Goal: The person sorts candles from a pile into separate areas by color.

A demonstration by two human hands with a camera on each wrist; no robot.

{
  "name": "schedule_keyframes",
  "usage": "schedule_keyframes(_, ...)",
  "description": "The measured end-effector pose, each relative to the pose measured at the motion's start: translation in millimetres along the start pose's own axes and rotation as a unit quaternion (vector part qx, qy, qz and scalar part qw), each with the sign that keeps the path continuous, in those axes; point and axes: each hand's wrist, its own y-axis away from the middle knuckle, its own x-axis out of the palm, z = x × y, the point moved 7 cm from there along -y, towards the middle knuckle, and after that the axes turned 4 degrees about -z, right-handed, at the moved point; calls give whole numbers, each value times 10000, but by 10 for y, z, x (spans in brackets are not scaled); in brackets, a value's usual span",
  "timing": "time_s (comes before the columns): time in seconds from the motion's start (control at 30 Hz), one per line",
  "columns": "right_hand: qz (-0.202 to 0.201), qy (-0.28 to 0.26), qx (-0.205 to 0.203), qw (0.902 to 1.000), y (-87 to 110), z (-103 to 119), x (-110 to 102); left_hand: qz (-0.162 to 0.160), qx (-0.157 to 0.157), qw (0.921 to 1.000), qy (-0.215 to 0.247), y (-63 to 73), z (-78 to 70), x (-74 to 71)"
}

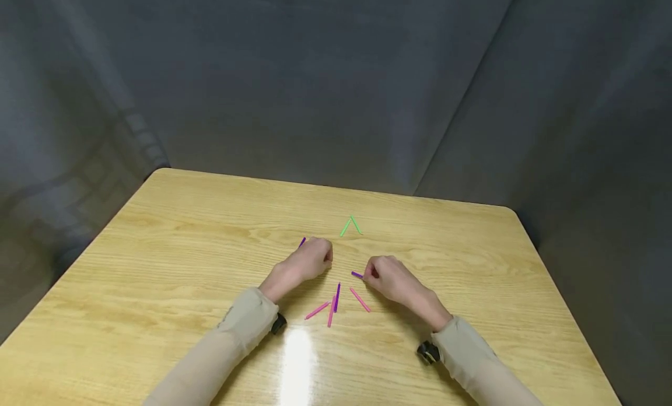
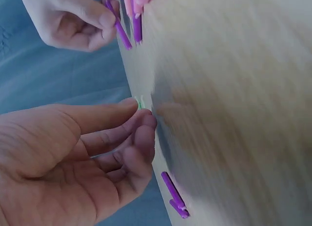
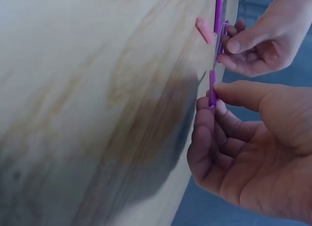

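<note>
My right hand (image 1: 391, 276) pinches a thin purple candle (image 3: 212, 87) between thumb and fingertips, low over the table. One end of it sticks out to the left in the head view. My left hand (image 1: 313, 258) is across from it, fingers loosely curled. In the left wrist view nothing shows between its thumb and index fingertips except distant green. Just beyond that hand lie two purple candles (image 2: 173, 191), mostly covered by the hand in the head view. Between the forearms are another purple candle (image 1: 338, 298) and several pink candles (image 1: 360, 300), one touching or overlapping the purple one.
Two green candles (image 1: 345, 227) meet in an upside-down V farther back on the wooden table (image 1: 210, 219). Dark grey curtains (image 1: 315, 91) hang behind and on both sides. Black wrist bands with cameras (image 1: 428, 352) sit below the sleeves.
</note>
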Motion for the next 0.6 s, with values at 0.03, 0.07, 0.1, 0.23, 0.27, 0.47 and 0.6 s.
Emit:
schedule_keyframes(0.03, 32, -6, -50, 10000, -9, -1, 11, 85, 0, 10000, 46, 2, -10, 20)
schedule_keyframes(0.07, 96, -38, -118, 9999, -25, -3, 24, 131, -3, 9999, 68, 2, -18, 30)
schedule_keyframes(0.1, 184, -86, -198, 9996, -43, -1, 38, 180, -43, 9998, 109, 1, -20, 40)
schedule_keyframes(0.23, 523, -308, -569, 9965, -132, -1, 85, 290, -95, 9994, 164, -15, -35, 61)
schedule_keyframes(0.27, 612, -361, -657, 9953, -153, -1, 91, 315, -103, 9993, 176, -19, -37, 69)
schedule_keyframes(0.47, 810, -449, -784, 9926, -208, -19, 101, 380, -31, 9991, 159, -29, -52, 86)
schedule_keyframes(0.6, 733, -397, -789, 9934, -225, -25, 80, 418, 187, 9989, 127, -38, -95, 83)
